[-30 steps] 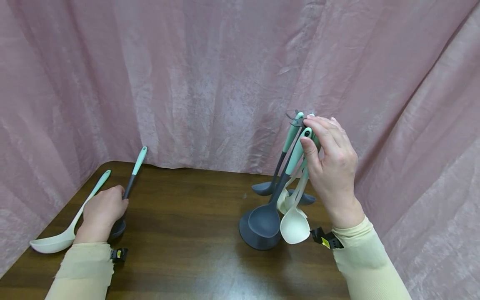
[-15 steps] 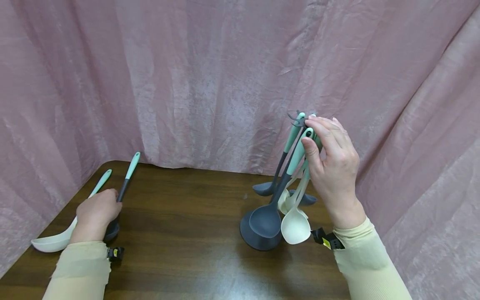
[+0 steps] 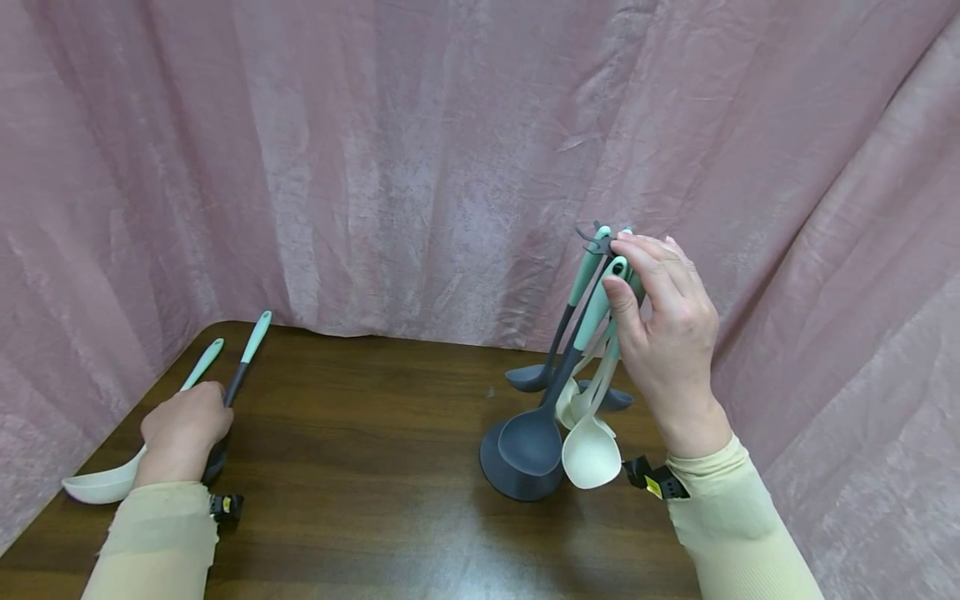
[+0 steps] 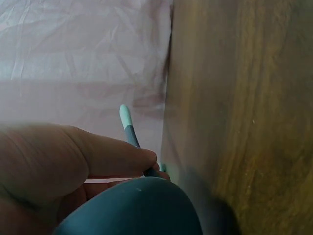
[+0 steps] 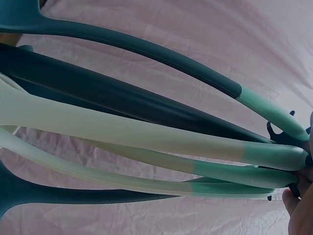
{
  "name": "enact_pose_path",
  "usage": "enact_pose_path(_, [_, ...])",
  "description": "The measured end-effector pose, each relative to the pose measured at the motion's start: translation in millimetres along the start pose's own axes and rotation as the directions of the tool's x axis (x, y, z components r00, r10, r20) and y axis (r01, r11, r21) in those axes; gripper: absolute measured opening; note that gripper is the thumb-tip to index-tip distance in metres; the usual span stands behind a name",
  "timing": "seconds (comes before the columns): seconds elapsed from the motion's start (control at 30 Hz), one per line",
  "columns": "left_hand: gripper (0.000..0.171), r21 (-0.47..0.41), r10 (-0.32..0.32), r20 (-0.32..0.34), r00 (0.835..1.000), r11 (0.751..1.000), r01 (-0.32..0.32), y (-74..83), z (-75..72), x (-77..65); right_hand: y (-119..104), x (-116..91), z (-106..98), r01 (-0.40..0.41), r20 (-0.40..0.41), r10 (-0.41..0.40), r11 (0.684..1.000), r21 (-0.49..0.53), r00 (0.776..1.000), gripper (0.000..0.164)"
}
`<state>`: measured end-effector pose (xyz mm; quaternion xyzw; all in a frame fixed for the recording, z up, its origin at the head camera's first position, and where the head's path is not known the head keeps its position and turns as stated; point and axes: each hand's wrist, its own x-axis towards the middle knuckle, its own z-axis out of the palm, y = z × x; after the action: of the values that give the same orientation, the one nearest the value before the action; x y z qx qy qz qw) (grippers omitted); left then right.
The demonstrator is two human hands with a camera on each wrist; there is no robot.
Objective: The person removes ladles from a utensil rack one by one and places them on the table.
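Note:
In the head view my left hand (image 3: 186, 429) pinches the dark shaft of a grey ladle (image 3: 237, 379) with a mint handle at the left of the table. The left wrist view shows thumb and fingers on that shaft, the ladle's rounded bowl (image 4: 142, 208) close to the camera. A cream ladle (image 3: 101, 486) lies beside it, partly behind the hand. My right hand (image 3: 667, 333) grips the hooked top of a dark utensil stand (image 3: 517, 486). From its hooks (image 5: 279, 134) hang several utensils, among them a large grey ladle (image 3: 530, 442) and a cream spoon (image 3: 591, 454).
The brown wooden table (image 3: 360, 467) meets a pink curtain (image 3: 420, 167) along its back edge. More curtain folds close in at the left and right. Another grey utensil head (image 3: 528, 377) hangs at the stand's back left.
My left hand has moved left with the grey ladle, nearer the cream ladle, and the grey ladle's handle end has come left and lower. The right hand and the stand look almost unmoved.

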<state>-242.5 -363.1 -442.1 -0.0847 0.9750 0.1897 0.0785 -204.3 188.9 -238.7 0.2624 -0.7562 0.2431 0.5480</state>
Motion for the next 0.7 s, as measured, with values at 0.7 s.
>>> enact_pose_path(0.7, [0.017,0.0,-0.063,0.001,0.998,0.998,0.063,-7.9,11.3,5.2,0,0,0,0.001,-0.008,-0.001,1.0,-0.007,1.0,0.06])
